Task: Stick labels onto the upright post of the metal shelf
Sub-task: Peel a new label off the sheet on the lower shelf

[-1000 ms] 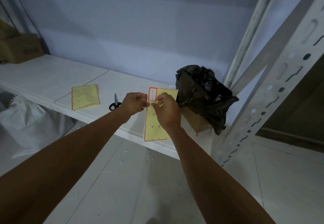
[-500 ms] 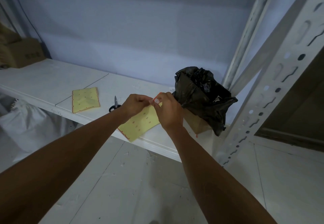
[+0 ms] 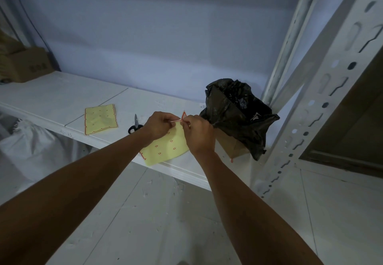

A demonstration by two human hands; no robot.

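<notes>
Above the white shelf (image 3: 51, 98), against a pale wall, both hands pinch a yellow label sheet (image 3: 165, 148).

Dim, bluish light (wide-angle edge bending)

The shelf board (image 3: 62, 96) lies bare along its left and back stretch, giving open passage there. Toward the front, a yellow sheet (image 3: 101, 118) and scissors (image 3: 135, 126) lie flat and low, well apart from each other. On the right, a black bag (image 3: 238, 115) bulges over a cardboard box (image 3: 230, 145) and fills the corner against the slotted post (image 3: 323, 107), blocking the way to the post's lower part from the shelf side. Above the bag the post's face stands clear. A brown carton (image 3: 27, 65) closes the far left end.
</notes>
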